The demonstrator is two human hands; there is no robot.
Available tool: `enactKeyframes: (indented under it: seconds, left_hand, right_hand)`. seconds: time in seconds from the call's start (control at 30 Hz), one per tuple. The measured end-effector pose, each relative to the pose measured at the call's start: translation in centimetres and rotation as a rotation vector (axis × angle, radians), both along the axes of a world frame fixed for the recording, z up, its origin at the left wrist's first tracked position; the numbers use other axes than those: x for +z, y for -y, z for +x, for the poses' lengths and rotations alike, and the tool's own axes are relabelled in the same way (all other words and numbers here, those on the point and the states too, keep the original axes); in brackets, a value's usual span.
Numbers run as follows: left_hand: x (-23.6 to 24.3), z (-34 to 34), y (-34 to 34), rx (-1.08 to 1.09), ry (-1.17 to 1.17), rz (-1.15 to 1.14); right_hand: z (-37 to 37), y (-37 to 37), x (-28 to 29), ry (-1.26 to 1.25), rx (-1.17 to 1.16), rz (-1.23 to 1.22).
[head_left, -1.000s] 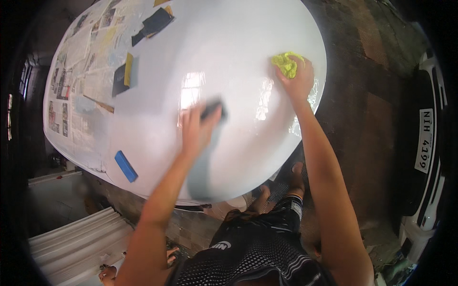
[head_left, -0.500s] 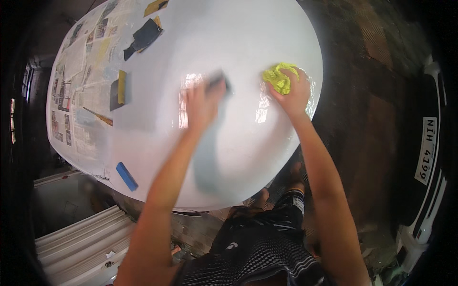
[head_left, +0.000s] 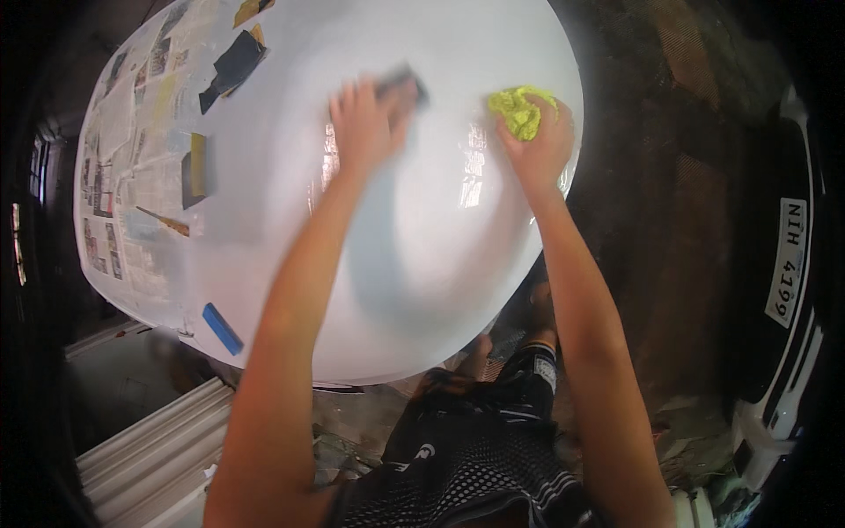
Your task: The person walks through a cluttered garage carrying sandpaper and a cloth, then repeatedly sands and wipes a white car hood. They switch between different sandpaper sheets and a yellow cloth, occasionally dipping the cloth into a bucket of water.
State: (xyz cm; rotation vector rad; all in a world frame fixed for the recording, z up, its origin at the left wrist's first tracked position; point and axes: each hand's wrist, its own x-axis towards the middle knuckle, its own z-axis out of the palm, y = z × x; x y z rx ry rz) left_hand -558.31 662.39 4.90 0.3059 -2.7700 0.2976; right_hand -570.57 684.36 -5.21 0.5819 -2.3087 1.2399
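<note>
A large, glossy white vehicle panel (head_left: 422, 264) curves out in front of me. My left hand (head_left: 365, 123) lies on its upper middle, pressing down a dark piece of sandpaper (head_left: 412, 88), blurred by motion and partly hidden by the fingers. To the right, near the panel's rim, my right hand (head_left: 541, 141) grips a crumpled yellow-green cloth (head_left: 519, 110) against the surface. Wet-looking streaks and bright reflections show around both hands.
Newspaper sheets (head_left: 119, 167) under clear film cover the panel's left side. Beside them lie folded black sandpaper (head_left: 236, 66), a black-and-yellow piece (head_left: 194, 172), a thin brown strip (head_left: 165, 220) and a blue sanding block (head_left: 222, 329). A white vehicle bumper (head_left: 805, 352) stands far right.
Both hands have slid farther up the panel, the left with the sandpaper and the right with the cloth. The view has shifted slightly.
</note>
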Motion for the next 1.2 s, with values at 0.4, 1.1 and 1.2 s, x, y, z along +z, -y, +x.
enactKeyframes:
  seconds: [0.4,1.1,1.2]
  left_hand:
    - [0.4,-3.2,-0.1,-0.002,0.005,-0.077]
    - [0.9,4.1,-1.5,0.206,0.033,0.059]
    - [-1.1,21.5,-12.2,0.043,0.147,0.174]
  right_hand:
    - [1.1,0.5,0.5,0.037,-0.038,0.024]
    - [-0.6,-0.5,-0.3,-0.012,-0.033,0.089]
    - [-1.5,-1.2,-0.6,-0.024,-0.09,0.095]
